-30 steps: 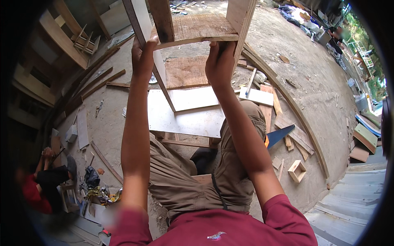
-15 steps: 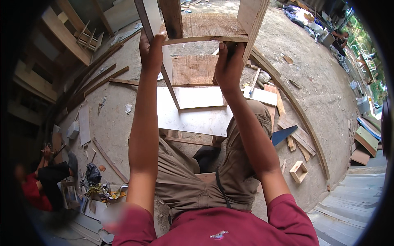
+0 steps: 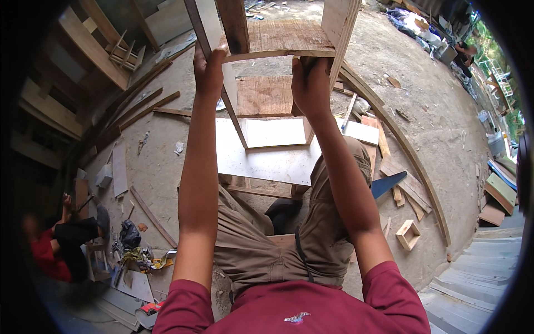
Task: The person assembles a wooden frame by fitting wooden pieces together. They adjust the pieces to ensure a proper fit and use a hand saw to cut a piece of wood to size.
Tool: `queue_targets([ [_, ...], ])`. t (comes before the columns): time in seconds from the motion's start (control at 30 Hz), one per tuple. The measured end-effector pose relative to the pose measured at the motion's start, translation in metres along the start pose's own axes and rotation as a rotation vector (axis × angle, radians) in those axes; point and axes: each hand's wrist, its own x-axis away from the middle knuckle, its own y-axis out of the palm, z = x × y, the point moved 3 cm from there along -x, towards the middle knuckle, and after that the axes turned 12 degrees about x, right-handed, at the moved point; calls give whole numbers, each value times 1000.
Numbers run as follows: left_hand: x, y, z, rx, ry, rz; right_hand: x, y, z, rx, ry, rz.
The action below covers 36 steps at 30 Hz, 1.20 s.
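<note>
A wooden shelf unit (image 3: pixel 289 40) with upright side panels and a cross board stands in front of me, its top cut off by the picture's edge. My left hand (image 3: pixel 210 75) is closed around its left side panel, just under the cross board. My right hand (image 3: pixel 311 92) is closed at the corner where the cross board meets the right panel; its fingertips are partly hidden beneath the board. Farther down the unit, a second rough board (image 3: pixel 264 96) spans the sides. Below that, a white panel (image 3: pixel 267 161) lies between the unit and my knees.
To the right lie a blue saw blade (image 3: pixel 387 184), a small wooden box (image 3: pixel 409 235) and a long curved-looking plank (image 3: pixel 414 150). Wood strips (image 3: pixel 147 108) and a black plastic bag (image 3: pixel 130 234) are on the left. A person in red (image 3: pixel 53 253) sits at the lower left.
My right thumb has come down from the cross board's front edge and folded in. My left hand keeps its hold. The whole view has shifted slightly.
</note>
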Motion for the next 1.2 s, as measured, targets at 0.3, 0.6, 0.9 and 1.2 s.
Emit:
queue_targets([
  [0.3,-2,-2,1,-22,0,7,5,-4,-20,162,71,-46],
  [0.6,-2,-7,-5,-38,9,-19,15,-14,-14,-5,193,-93],
  [0.9,-1,-6,-4,-9,0,12,10,-8,-20,-10,69,34],
  [1.2,-9,-7,0,-142,4,-64,5,3,-5,11,97,39],
])
